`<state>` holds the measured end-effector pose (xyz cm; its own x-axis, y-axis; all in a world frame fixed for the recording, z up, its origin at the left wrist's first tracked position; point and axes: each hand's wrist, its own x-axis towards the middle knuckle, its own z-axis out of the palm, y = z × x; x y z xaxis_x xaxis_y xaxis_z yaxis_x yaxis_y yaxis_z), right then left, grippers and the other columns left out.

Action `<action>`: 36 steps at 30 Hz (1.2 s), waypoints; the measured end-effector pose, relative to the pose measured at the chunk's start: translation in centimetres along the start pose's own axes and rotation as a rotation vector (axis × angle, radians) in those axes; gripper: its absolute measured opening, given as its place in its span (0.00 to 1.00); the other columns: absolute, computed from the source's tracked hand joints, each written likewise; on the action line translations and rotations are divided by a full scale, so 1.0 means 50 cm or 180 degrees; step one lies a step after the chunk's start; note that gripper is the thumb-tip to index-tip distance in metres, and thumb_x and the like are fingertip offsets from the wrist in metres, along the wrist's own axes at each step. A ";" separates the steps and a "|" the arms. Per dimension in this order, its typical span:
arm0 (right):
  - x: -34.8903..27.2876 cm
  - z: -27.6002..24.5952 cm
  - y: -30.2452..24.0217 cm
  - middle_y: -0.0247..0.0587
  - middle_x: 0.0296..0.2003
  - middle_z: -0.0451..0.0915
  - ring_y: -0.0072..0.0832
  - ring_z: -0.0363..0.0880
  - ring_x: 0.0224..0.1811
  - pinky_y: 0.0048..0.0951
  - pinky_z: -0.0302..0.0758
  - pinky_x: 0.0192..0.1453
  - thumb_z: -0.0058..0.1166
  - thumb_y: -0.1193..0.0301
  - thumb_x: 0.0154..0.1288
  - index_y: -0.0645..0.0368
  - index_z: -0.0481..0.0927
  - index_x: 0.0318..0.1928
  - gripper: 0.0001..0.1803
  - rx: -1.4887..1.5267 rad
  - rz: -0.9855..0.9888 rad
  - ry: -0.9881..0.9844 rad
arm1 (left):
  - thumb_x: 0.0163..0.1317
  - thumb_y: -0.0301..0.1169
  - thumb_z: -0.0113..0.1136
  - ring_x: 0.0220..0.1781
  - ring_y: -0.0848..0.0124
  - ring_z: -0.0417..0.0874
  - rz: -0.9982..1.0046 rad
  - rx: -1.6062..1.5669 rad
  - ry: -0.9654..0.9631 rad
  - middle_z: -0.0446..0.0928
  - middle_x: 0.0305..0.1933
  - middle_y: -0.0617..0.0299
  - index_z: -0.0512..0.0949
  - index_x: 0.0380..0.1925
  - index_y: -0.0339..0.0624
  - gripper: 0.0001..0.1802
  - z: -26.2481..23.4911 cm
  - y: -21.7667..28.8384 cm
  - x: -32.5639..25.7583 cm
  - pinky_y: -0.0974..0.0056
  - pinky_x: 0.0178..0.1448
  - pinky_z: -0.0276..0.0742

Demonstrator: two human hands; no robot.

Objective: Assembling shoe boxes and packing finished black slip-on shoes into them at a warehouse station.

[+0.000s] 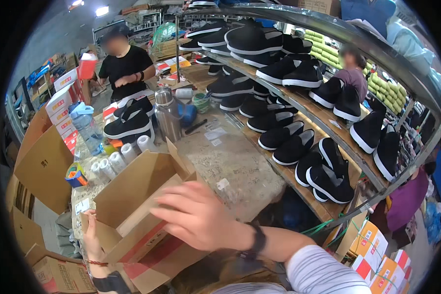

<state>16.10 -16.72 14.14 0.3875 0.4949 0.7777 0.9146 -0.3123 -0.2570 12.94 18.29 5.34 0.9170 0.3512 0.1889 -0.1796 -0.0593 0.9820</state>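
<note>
An open brown cardboard box [137,181] with red print stands tilted at the near edge of the worktable, its flaps raised. My left hand [92,240] is against the box's left end and holds it there, its fingers pointing up and partly hidden. Across the box's near right side reaches my right hand [193,215], fingers stretched out and a little apart over a flap, with nothing gripped. Inside the box only bare cardboard walls show; the bottom is hidden.
Black slip-on shoes [328,181] fill a metal rack on the right. On the worktable [230,166] stand a steel flask [167,115], a water jug [85,127], white rolls [117,161], a tape dispenser [76,176] and shoes [130,122]. A person [127,68] works across the table.
</note>
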 end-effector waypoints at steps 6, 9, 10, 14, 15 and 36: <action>0.063 0.188 0.150 0.42 0.37 0.84 0.36 0.79 0.46 0.42 0.66 0.56 0.51 0.65 0.65 0.57 0.84 0.40 0.12 0.0382 0.0720 -0.0273 | 0.65 0.25 0.53 0.56 0.66 0.76 0.0028 0.1557 0.0257 0.72 0.57 0.55 0.62 0.65 0.41 0.28 0.013 -0.064 0.015 0.62 0.59 0.73; 0.077 0.162 0.165 0.34 0.28 0.82 0.35 0.78 0.43 0.39 0.63 0.54 0.48 0.59 0.69 0.50 0.86 0.34 0.15 0.1644 0.1084 -0.1736 | 0.51 0.21 0.61 0.67 0.58 0.67 0.0111 0.1052 0.0150 0.64 0.67 0.50 0.52 0.72 0.43 0.47 0.024 -0.069 0.007 0.58 0.68 0.66; 0.068 0.159 0.150 0.34 0.28 0.82 0.35 0.78 0.43 0.39 0.63 0.54 0.48 0.59 0.69 0.50 0.86 0.34 0.15 0.1727 0.1022 -0.1758 | 0.47 0.22 0.65 0.70 0.56 0.63 -0.0807 -0.0101 0.0157 0.62 0.69 0.48 0.50 0.73 0.44 0.52 0.005 -0.061 0.007 0.57 0.71 0.63; 0.043 0.146 0.107 0.34 0.31 0.82 0.31 0.77 0.43 0.43 0.61 0.57 0.51 0.58 0.67 0.49 0.85 0.37 0.13 0.0149 0.0644 -0.1641 | 0.55 0.21 0.61 0.69 0.57 0.65 0.0927 0.1756 0.0081 0.63 0.68 0.49 0.47 0.74 0.45 0.48 0.119 0.032 -0.046 0.57 0.71 0.64; 0.044 0.142 0.105 0.33 0.32 0.82 0.29 0.77 0.44 0.44 0.60 0.58 0.52 0.56 0.66 0.49 0.84 0.38 0.14 -0.0270 0.0724 -0.1369 | 0.60 0.21 0.58 0.68 0.58 0.67 0.1302 0.2573 0.0182 0.64 0.67 0.49 0.46 0.74 0.45 0.45 0.130 0.046 -0.042 0.56 0.70 0.65; 0.054 0.153 0.024 0.43 0.33 0.82 0.38 0.79 0.38 0.39 0.72 0.45 0.59 0.60 0.64 0.57 0.81 0.34 0.13 0.0745 0.0621 -0.1253 | 0.53 0.25 0.66 0.71 0.53 0.60 0.0497 0.1414 -0.0103 0.55 0.70 0.45 0.49 0.72 0.38 0.49 0.058 0.004 -0.050 0.53 0.71 0.60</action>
<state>19.12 -9.57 11.55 0.5270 0.7282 0.4382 0.8046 -0.2614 -0.5332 11.67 14.71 5.07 0.9031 0.2774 0.3278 -0.1529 -0.5056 0.8491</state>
